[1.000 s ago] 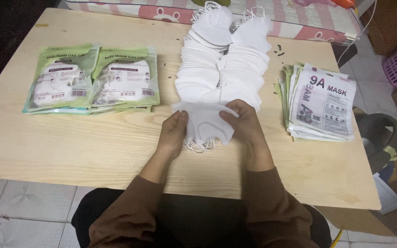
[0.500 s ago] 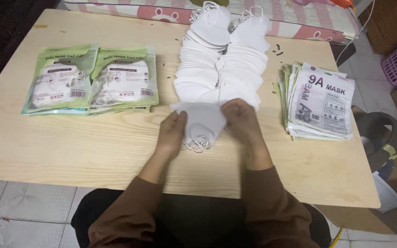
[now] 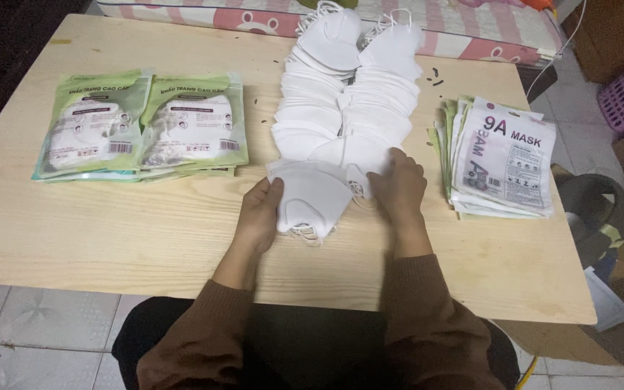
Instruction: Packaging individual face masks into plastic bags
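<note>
Mask stack (image 3: 310, 198): small white pile, near table edge, centre.
Left hand (image 3: 259, 213): pinching the stack's left side.
Right hand (image 3: 399, 186): fingers spread on the long mask rows (image 3: 348, 108).
Green packs (image 3: 142, 126): far left.
Empty pouches (image 3: 500, 159): right.

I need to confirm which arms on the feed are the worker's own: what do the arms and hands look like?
Both arms wear long brown knit sleeves with ribbed cuffs ending at the wrists. The left hand and right hand are bare: no gloves, and no rings, watch or markings that I can make out.
</note>
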